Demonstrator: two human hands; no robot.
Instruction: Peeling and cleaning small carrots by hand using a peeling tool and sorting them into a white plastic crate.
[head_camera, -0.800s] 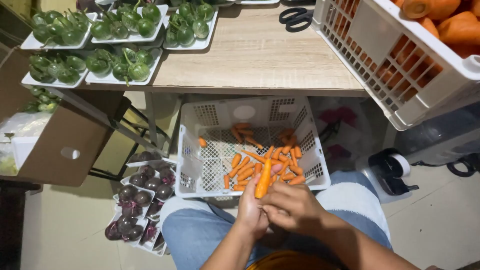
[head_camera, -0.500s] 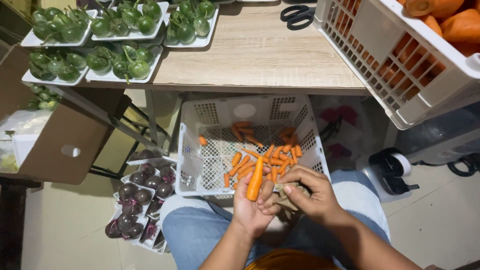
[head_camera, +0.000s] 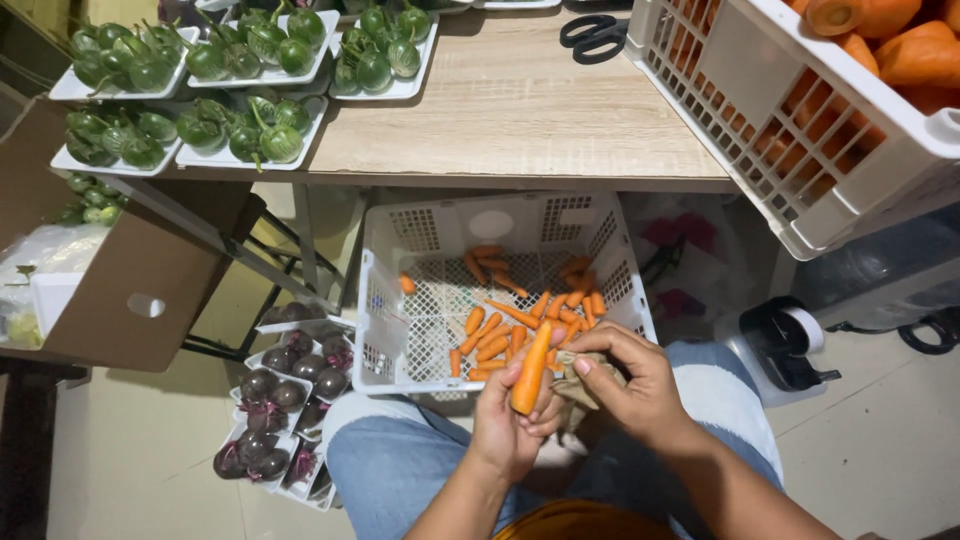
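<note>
My left hand (head_camera: 510, 425) grips an orange carrot (head_camera: 531, 368), held upright over my lap. Just to its right, my right hand (head_camera: 630, 385) pinches a brownish crumpled cloth (head_camera: 580, 378) next to the carrot. Directly beyond both hands a white perforated basket (head_camera: 400, 300) rests on my knees, holding several small carrot pieces (head_camera: 500, 335).
A wooden table (head_camera: 520, 110) carries white trays of green round eggplants (head_camera: 250, 70) and black scissors (head_camera: 592, 35). At upper right stands a white crate of big carrots (head_camera: 800, 130). Trays of purple eggplants (head_camera: 285, 400) sit on the floor at left, beside a cardboard box (head_camera: 120, 270). A tape dispenser (head_camera: 785, 340) lies at right.
My right hand has slid off the carrot to its right side, and the cloth now shows in its fingers. The carrot stays upright in my left hand.
</note>
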